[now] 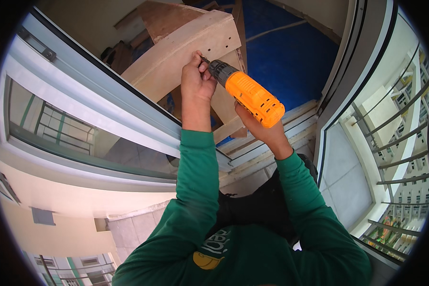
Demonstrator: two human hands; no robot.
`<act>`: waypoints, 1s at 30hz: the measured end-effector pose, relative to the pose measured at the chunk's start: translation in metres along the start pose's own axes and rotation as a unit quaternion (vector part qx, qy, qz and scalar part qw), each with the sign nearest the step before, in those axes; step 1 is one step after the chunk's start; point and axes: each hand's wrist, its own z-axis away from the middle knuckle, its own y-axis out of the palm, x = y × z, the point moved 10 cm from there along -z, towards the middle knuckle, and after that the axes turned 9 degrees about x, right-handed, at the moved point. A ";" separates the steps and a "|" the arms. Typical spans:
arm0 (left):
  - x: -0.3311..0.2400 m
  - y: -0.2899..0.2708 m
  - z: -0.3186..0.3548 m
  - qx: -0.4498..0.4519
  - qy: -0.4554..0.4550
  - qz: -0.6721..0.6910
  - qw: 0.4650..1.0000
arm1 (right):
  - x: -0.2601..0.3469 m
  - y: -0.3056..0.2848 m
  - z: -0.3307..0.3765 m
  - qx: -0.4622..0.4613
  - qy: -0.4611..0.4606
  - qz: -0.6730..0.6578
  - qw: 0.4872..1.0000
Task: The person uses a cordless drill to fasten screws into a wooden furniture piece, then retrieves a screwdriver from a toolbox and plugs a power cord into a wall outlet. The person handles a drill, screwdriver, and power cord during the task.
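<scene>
Orange drill point(253, 94), dark grey front point(221, 70), slotted rear point(271, 112), in right hand point(259, 127)

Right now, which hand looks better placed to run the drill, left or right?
Probably the right hand: it grips the orange drill, whose chuck points toward the plywood. The left hand is up near the chuck instead.

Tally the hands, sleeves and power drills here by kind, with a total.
Hands: 2 (left hand, right hand)
Green sleeves: 2 (left sleeve, right sleeve)
Power drills: 1 (orange power drill)
Total: 5
</scene>
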 end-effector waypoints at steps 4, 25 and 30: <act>-0.001 0.001 -0.002 0.008 -0.006 0.008 1.000 | 0.013 -0.005 -0.004 -0.010 -0.015 0.031 0.999; -0.002 -0.012 -0.009 0.021 -0.009 -0.001 1.000 | 0.038 -0.005 -0.011 -0.018 -0.077 -0.041 0.996; 0.002 -0.016 0.008 -0.018 0.004 -0.029 0.999 | 0.030 -0.003 -0.011 0.001 -0.036 -0.063 0.997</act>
